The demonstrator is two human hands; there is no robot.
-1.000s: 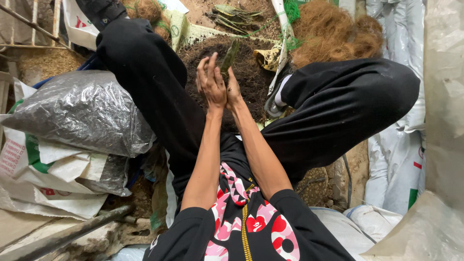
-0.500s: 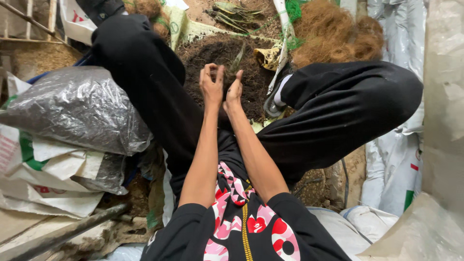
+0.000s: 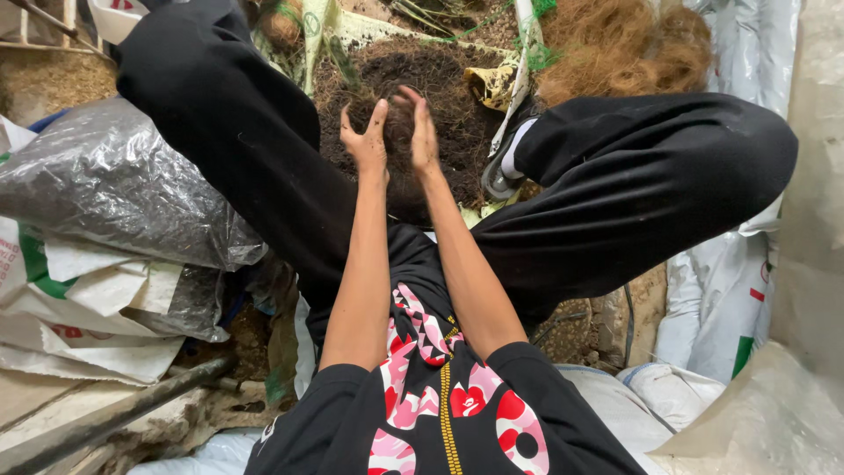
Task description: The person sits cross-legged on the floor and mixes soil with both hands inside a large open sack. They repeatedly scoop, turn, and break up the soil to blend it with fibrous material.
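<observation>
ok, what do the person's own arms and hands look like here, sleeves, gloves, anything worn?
Both arms are bare from the short sleeves down. The left hand and right hand wear no gloves; no rings, watch or bands show. The top is black with short sleeves and a red, pink and white pattern down the front, with a yellowish zip line in the middle.

Potting work area: soil heap (image 3: pixel 440 97), coir fibre (image 3: pixel 624 44), plastic sacks (image 3: pixel 114 193).
</observation>
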